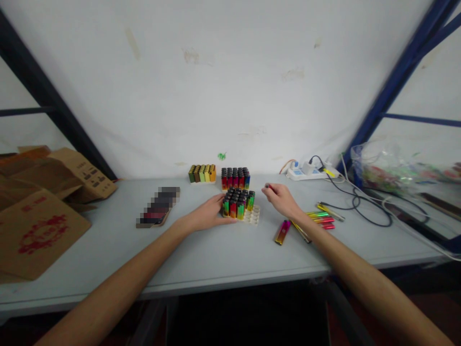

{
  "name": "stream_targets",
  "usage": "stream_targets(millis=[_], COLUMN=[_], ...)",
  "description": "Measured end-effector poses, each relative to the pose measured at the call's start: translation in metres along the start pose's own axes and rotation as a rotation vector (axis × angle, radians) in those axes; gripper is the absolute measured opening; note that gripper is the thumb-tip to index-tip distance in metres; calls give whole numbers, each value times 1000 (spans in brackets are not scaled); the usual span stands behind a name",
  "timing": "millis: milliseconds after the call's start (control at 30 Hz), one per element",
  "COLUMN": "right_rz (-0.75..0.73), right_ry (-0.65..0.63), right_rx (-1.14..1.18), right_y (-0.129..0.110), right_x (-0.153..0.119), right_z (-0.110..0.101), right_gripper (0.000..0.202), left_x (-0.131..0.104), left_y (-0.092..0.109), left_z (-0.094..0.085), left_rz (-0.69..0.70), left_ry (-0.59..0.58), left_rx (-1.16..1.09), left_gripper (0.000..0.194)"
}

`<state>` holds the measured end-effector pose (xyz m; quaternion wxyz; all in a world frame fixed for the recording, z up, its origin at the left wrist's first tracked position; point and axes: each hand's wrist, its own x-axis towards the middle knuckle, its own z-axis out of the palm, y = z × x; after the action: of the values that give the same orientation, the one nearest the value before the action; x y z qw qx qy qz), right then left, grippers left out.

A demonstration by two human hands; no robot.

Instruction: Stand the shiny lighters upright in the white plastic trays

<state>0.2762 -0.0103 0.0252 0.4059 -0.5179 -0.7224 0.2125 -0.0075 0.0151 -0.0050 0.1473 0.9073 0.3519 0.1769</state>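
At the middle of the table, my left hand grips the left side of a white tray with round slots. Upright lighters with black tops and shiny multicoloured bodies fill its left part; bare slots show on the right. My right hand is closed just right of the tray, with the dark top of a lighter showing at its fingertips. The rest of that lighter is hidden by the fingers. A magenta-and-gold lighter lies below my right wrist, and several loose lighters lie partly behind the forearm.
By the wall stand a block of dark-topped lighters and a yellow-green set. A phone lies left, near cardboard boxes. A power strip, black cable and plastic bag occupy the right side.
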Motion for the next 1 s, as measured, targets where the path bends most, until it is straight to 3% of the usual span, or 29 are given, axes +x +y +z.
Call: stream_targets(millis=[167, 367, 533, 667, 900, 1000], right_rz=[-47, -167, -287, -232, -111, -115], right_ry=[-16, -214, -153, -236, -322, -342], right_rx=[-25, 45, -178, -149, 113, 90], right_y=[-4, -7, -7, -9, -6, -4], right_x=[-2, -3, -2, -6, -9, -9], right_z=[-2, -14, -21, -17, -4, -1], right_gripper=[48, 44, 48, 47, 44, 45], left_x=[0, -1, -1, 0, 0, 0], left_y=[2, 1, 1, 3, 3, 3], left_z=[0, 1, 1, 0, 0, 0], left_rz=[-30, -5, -23, -24, 4, 15], left_ry=[-16, 16, 10, 9, 2, 8], left_rx=[15, -22, -21, -18, -3, -3], left_gripper=[83, 82, 84, 82, 78, 79])
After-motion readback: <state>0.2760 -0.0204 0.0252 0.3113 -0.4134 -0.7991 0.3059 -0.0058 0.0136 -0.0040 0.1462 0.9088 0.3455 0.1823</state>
